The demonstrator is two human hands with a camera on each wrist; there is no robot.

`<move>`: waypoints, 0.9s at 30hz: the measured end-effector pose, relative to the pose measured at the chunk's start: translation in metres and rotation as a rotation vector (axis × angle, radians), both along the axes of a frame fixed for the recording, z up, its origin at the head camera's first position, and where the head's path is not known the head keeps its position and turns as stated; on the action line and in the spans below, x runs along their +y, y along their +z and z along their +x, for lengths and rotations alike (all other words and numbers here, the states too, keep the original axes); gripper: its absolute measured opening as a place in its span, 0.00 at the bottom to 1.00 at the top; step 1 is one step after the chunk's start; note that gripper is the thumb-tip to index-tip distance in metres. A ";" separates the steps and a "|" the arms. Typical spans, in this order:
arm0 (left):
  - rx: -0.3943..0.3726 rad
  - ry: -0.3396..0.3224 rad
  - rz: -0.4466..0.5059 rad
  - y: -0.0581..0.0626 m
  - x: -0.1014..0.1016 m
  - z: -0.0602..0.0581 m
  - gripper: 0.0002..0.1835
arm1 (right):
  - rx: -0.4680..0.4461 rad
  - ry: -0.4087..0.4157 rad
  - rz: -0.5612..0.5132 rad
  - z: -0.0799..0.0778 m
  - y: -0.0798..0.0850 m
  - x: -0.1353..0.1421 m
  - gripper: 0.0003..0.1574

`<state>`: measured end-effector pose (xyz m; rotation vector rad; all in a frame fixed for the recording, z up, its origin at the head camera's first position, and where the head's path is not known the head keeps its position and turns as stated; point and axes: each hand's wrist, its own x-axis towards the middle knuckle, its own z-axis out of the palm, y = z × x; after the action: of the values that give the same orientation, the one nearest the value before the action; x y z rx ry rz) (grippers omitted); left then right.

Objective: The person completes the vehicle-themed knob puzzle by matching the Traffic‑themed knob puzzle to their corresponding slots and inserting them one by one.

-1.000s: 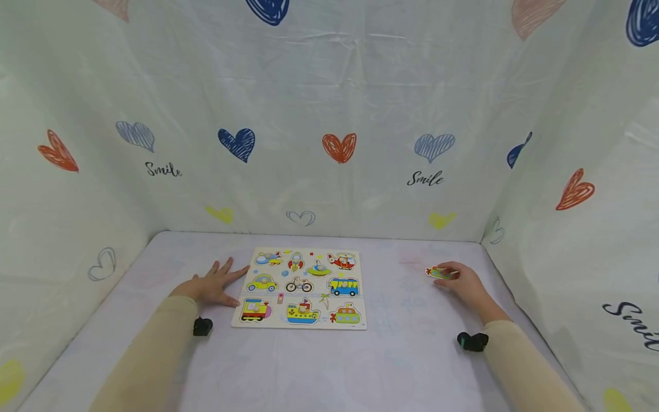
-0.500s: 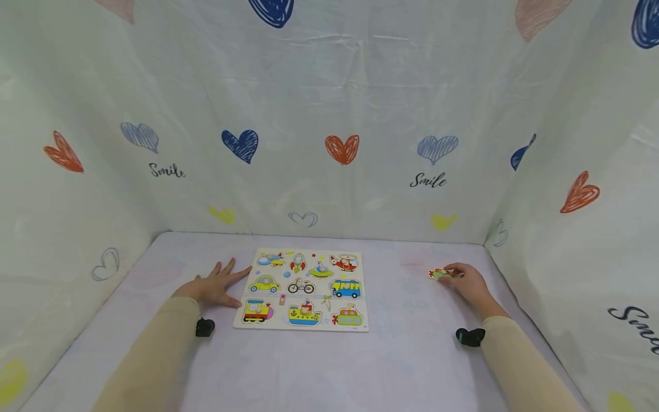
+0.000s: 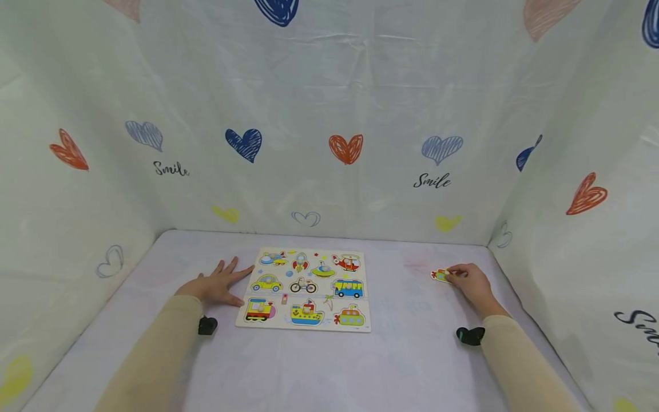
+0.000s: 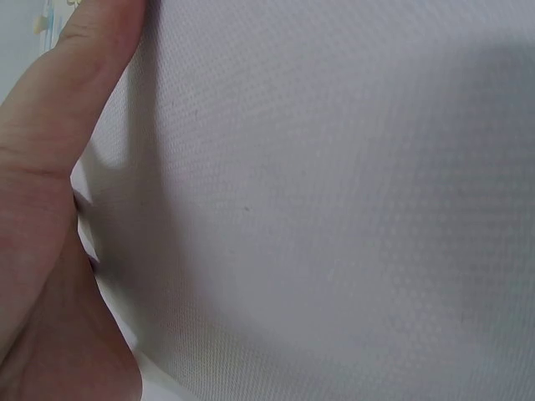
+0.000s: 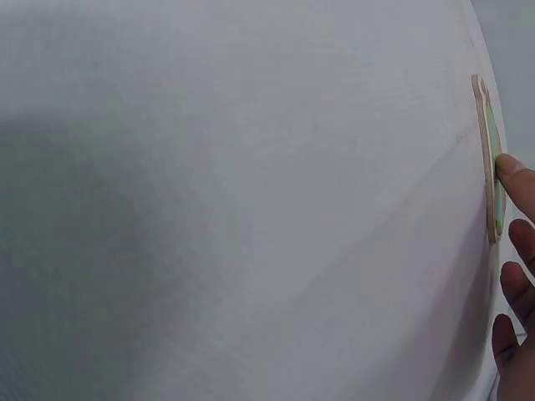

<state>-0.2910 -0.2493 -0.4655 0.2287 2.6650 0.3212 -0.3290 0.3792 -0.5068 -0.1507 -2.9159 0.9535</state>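
Observation:
A wooden puzzle board (image 3: 322, 288) printed with vehicles lies on the table left of centre. My left hand (image 3: 215, 286) rests palm down with fingers spread, index finger and thumb at the board's left edge. To the right of the board, my right hand (image 3: 473, 288) pinches a small green and yellow submarine puzzle piece (image 3: 437, 276) with a red tail. The right wrist view shows the wooden edge of that submarine piece (image 5: 487, 159) low over the cloth, with a fingertip (image 5: 506, 164) on its face. Only part of the left hand (image 4: 42, 192) shows in the left wrist view.
White cloth covers the table (image 3: 319, 372). Behind and at both sides hang white curtains (image 3: 293, 183) with hearts and lettering. A black wrist camera (image 3: 207, 325) sits below the left hand, and another black wrist camera (image 3: 470, 336) below the right.
The head view has shifted slightly, so everything sits a little further right. My right fingers now cover less of the submarine piece and pinch its right part. The left hand stays at the board.

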 end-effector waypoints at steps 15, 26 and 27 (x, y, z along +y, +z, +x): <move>-0.002 0.001 0.008 0.003 0.000 0.002 0.55 | 0.048 0.062 -0.024 0.004 0.006 -0.017 0.15; -0.003 -0.015 0.015 0.000 -0.001 -0.001 0.56 | 0.133 0.174 -0.053 0.015 0.009 -0.053 0.10; -0.004 -0.017 0.016 0.000 -0.001 -0.001 0.56 | 0.135 0.179 -0.060 0.017 0.009 -0.057 0.10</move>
<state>-0.2921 -0.2507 -0.4656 0.2548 2.6565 0.3374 -0.3125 0.3223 -0.4978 0.1684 -2.8144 1.0326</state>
